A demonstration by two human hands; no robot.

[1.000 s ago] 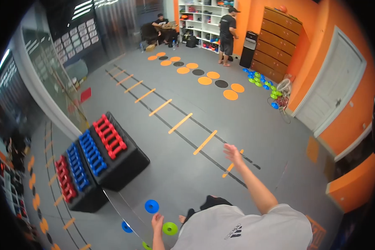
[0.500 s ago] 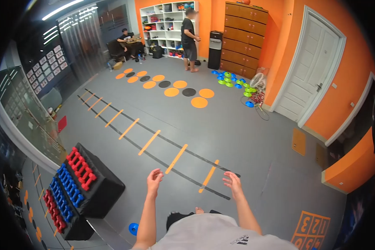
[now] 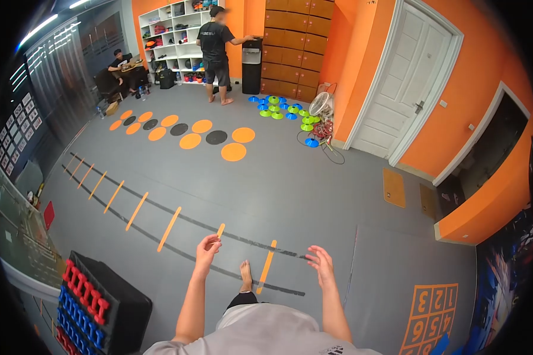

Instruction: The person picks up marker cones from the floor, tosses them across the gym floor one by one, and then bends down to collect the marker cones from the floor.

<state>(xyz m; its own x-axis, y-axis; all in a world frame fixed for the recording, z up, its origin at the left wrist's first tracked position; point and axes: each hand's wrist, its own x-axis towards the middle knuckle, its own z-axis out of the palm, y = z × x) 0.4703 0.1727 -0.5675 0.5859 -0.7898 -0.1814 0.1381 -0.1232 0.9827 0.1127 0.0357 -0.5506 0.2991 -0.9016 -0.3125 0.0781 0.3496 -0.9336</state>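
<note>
My left hand [image 3: 207,251] is held out in front of me with its fingers loosely bent and apart, nothing in it. To the right, my right hand [image 3: 321,264] is also raised in the air, empty, its fingers spread. Below and between them lies a ladder pattern [image 3: 169,229] on the grey floor, with orange rungs and dark side lines. My bare foot [image 3: 246,272] is on the floor within the ladder, left of its nearest rung [image 3: 267,266]. Neither hand touches anything.
A black rack [image 3: 121,299] with red and blue dumbbells stands at left. Orange and black floor dots [image 3: 189,141] and blue and green cones [image 3: 277,115] lie farther off. One person [image 3: 216,53] stands by a dispenser [image 3: 251,68]; another person [image 3: 123,65] sits.
My view has shifted right and forward along the ladder. A bare foot has come forward into it. The standing person has turned and reached an arm to the dispenser. My hands stay raised and empty.
</note>
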